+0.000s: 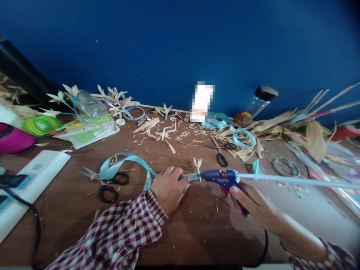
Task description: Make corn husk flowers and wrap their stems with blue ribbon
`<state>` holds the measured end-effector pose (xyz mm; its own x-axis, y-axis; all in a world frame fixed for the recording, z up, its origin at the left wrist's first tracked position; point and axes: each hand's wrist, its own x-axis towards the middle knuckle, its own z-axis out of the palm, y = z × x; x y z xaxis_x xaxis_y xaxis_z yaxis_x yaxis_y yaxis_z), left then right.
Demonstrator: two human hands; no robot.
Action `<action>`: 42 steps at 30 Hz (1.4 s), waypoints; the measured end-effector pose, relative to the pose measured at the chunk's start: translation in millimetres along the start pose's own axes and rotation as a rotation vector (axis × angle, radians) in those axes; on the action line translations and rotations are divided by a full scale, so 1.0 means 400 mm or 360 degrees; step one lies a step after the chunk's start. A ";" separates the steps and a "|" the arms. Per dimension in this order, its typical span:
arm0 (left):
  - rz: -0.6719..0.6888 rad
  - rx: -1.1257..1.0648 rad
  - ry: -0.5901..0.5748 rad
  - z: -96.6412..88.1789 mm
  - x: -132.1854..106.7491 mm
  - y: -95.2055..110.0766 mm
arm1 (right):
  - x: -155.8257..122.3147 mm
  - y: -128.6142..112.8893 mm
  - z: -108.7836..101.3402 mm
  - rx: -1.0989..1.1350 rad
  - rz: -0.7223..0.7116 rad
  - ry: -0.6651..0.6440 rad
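Observation:
Fingers of my right hand (250,200) wrap round a blue hot glue gun (219,177), with a long clear glue stick (284,179) running out of its back. The gun's nozzle points left, at a small corn-husk flower (198,166) and the end of a light blue ribbon (123,156). My left hand (170,191) is closed on that ribbon near its end; a dark piece shows by the fingertips, and I cannot make out what it is. From the left hand the ribbon loops leftward over a pair of black-handled scissors (111,187).
A white power strip (47,172) with a black cable lies at left. Another pair of scissors (219,152) and a ribbon roll (244,138) lie behind the glue gun. Husk scraps (168,131), a clear jar (263,99) and finished-looking husk flowers (115,99) stand along the blue wall.

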<state>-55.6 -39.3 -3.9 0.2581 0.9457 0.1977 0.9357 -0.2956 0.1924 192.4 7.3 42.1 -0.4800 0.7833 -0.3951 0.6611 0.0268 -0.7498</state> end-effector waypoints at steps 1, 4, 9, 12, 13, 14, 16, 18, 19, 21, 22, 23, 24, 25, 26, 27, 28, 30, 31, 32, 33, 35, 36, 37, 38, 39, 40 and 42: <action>-0.0001 -0.0005 0.0003 0.000 0.000 0.000 | 0.000 0.001 -0.001 0.0014 -0.0024 -0.0006; 0.0003 -0.0012 -0.0005 0.002 0.000 -0.001 | -0.003 -0.002 -0.002 0.0008 -0.0071 -0.0008; -0.0005 -0.0003 0.0004 0.005 0.000 -0.002 | -0.001 -0.020 0.005 -0.0119 -0.0016 0.0056; 0.0001 -0.0002 0.0006 0.003 0.000 -0.002 | 0.006 -0.028 0.010 -0.0133 0.0017 0.0074; 0.0000 0.0000 0.0001 0.003 0.000 -0.002 | 0.008 -0.029 0.011 -0.0135 0.0014 0.0070; 0.0000 0.0001 -0.0007 0.002 0.000 -0.002 | 0.010 -0.029 0.012 -0.0139 0.0007 0.0065; -0.0001 0.0004 -0.0019 0.000 0.001 -0.002 | 0.011 -0.025 0.012 -0.0158 -0.0007 0.0066; -0.0003 0.0014 -0.0022 -0.002 0.001 -0.001 | 0.010 -0.018 0.012 -0.0178 -0.0016 0.0056; -0.0007 0.0020 -0.0030 -0.002 0.001 0.000 | 0.009 -0.015 0.011 -0.0186 -0.0025 0.0057; -0.0012 0.0027 -0.0056 -0.003 0.001 0.000 | 0.006 -0.010 0.010 -0.0189 -0.0048 0.0064; -0.0009 0.0025 -0.0068 -0.002 0.001 0.000 | 0.005 -0.008 0.010 -0.0180 -0.0058 0.0060; -0.0007 0.0025 -0.0074 -0.002 0.001 0.000 | 0.003 -0.008 0.010 -0.0166 -0.0065 0.0053; -0.0003 0.0024 -0.0074 -0.001 0.001 0.000 | 0.003 -0.010 0.010 -0.0150 -0.0068 0.0044; 0.0000 0.0026 -0.0068 0.001 0.001 0.000 | 0.003 -0.013 0.011 -0.0137 -0.0067 0.0033; 0.0002 0.0030 -0.0064 0.001 0.001 0.000 | 0.003 -0.017 0.013 -0.0132 -0.0057 0.0029; 0.0001 0.0033 -0.0059 0.002 0.000 0.000 | 0.004 -0.021 0.014 -0.0134 -0.0042 0.0037; -0.0002 0.0034 -0.0052 0.002 0.000 0.000 | 0.006 -0.026 0.016 -0.0142 -0.0026 0.0055; -0.0002 0.0032 -0.0047 0.001 -0.001 0.001 | 0.010 -0.033 0.017 -0.0167 0.0007 0.0091; -0.0004 0.0028 -0.0048 0.000 0.000 0.001 | 0.011 -0.034 0.016 -0.0181 0.0017 0.0093; -0.0004 0.0021 -0.0053 -0.002 0.000 0.002 | 0.012 -0.034 0.013 -0.0191 0.0015 0.0083; -0.0004 0.0014 -0.0059 -0.003 0.000 0.002 | 0.013 -0.033 0.009 -0.0196 0.0004 0.0064; -0.0011 -0.0005 -0.0079 -0.004 0.002 0.002 | 0.013 -0.030 0.000 -0.0187 -0.0026 0.0028; -0.0017 -0.0011 -0.0089 -0.004 0.002 0.002 | 0.013 -0.029 -0.004 -0.0178 -0.0044 0.0018; -0.0022 -0.0014 -0.0099 -0.004 0.002 0.002 | 0.013 -0.030 -0.007 -0.0172 -0.0060 0.0012; -0.0023 -0.0013 -0.0103 -0.003 0.002 0.002 | 0.014 -0.031 -0.009 -0.0177 -0.0070 0.0006; -0.0026 -0.0010 -0.0101 -0.002 0.002 0.001 | 0.015 -0.034 -0.009 -0.0194 -0.0071 -0.0004; -0.0027 -0.0004 -0.0093 0.000 0.002 0.001 | 0.016 -0.037 -0.007 -0.0219 -0.0065 -0.0006; -0.0031 0.0011 -0.0072 0.003 0.001 0.000 | 0.018 -0.043 -0.003 -0.0278 -0.0049 0.0016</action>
<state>-55.3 -38.7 -4.8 0.2501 0.9565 0.1499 0.9423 -0.2761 0.1893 178.1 13.4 52.8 -0.4965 0.7864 -0.3675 0.7367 0.1578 -0.6575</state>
